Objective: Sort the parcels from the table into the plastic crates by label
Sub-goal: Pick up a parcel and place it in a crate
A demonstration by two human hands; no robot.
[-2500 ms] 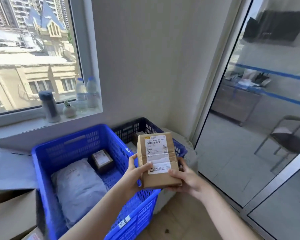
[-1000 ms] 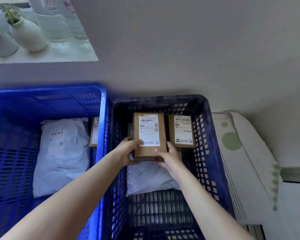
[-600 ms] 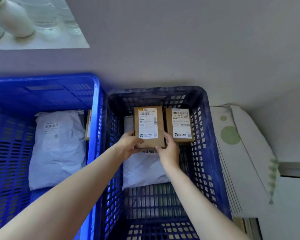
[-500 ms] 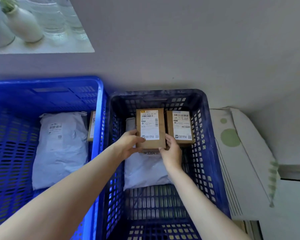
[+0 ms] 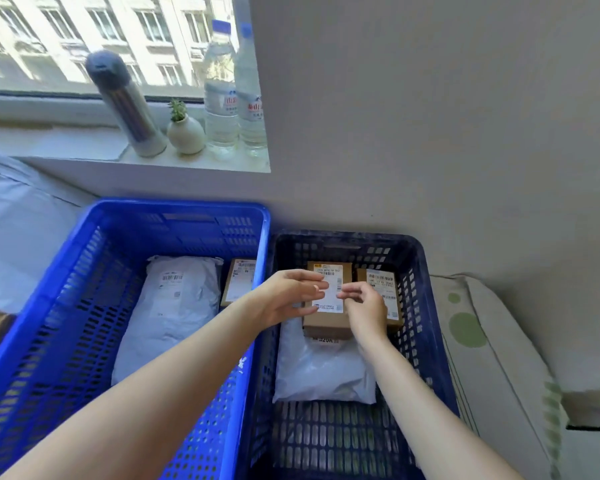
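Brown parcel [image 5: 326,322] lies flat at the far end of the dark blue crate [image 5: 343,239], with both hands just above it.
It rests partly on a white mailer bag [image 5: 323,372], just beside a second brown parcel [image 5: 383,287]. The left hand [image 5: 284,297] has its fingers [image 5: 307,278] straight and spread, while the right hand [image 5: 366,306] has them loosely curled. Neither grips anything, and I cannot tell whether any tip touches the parcel. The bright blue crate [image 5: 187,211] stands alongside on the left.

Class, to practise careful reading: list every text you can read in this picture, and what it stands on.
"20", then an unclear sign: right bag.
Middle box label: blurred.
Right box label: blurred.
Left box and left bag labels: too small.
Bottles: red characters, blurred.
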